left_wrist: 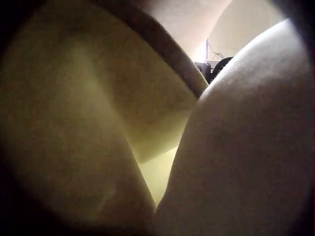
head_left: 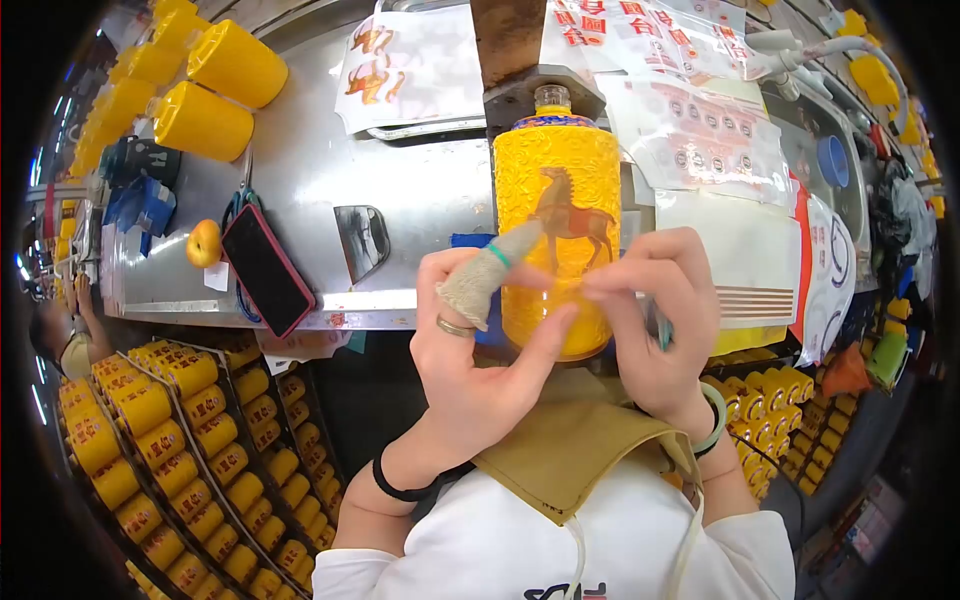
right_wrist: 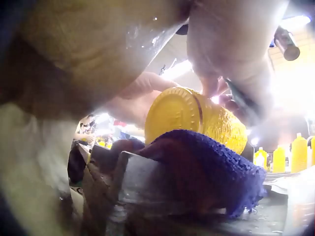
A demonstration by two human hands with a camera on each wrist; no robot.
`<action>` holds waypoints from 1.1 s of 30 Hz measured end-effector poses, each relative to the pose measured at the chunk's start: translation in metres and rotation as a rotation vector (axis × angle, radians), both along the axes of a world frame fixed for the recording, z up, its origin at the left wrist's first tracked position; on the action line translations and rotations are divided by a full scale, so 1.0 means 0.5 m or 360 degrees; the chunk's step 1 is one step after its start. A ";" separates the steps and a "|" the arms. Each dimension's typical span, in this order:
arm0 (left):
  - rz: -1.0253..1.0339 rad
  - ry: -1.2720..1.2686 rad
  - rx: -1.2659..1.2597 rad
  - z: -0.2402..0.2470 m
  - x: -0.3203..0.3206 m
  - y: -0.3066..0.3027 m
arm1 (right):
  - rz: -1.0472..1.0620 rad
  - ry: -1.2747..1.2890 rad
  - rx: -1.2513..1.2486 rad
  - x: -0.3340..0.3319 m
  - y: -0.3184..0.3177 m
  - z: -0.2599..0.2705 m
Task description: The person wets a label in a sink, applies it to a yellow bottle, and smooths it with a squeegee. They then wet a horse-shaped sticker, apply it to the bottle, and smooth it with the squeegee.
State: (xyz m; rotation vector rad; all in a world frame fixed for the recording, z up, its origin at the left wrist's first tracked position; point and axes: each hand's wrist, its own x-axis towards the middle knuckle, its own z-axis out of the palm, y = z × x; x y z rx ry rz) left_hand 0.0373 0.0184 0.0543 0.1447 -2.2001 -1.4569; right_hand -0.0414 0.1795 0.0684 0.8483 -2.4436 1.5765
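Observation:
A yellow embossed bottle (head_left: pixel 520 175) with a brown horse picture (head_left: pixel 572 222) lies on its side, clear neck pointing away. In the right wrist view the bottle's round base (right_wrist: pixel 170 118) rests by a blue-purple cloth (right_wrist: pixel 206 162). My left hand (head_left: pixel 470 360) is at its lower left, index finger in a cloth sleeve (head_left: pixel 480 282) with a teal band, index and thumb extended over the surface. My right hand (head_left: pixel 660 320) has fingertips at the lower right of the horse; its curled fingers hold a small teal item (head_left: pixel 664 330). Whether the fingertips also pinch something is unclear.
A phone (head_left: pixel 268 270), a yellow-red fruit (head_left: pixel 204 243) and scissors (head_left: pixel 243 200) lie at the left. Horse transfer sheets (head_left: pixel 430 75) are behind, printed sheets (head_left: pixel 715 140) at the right. Yellow bottles (head_left: pixel 235 65) stand back left; racks of them (head_left: pixel 190 460) are below.

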 end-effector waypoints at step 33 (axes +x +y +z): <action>-0.0186 -0.0025 0.0305 0.035 0.018 0.005 | 0.0279 -0.0228 -0.0022 0.024 0.015 0.048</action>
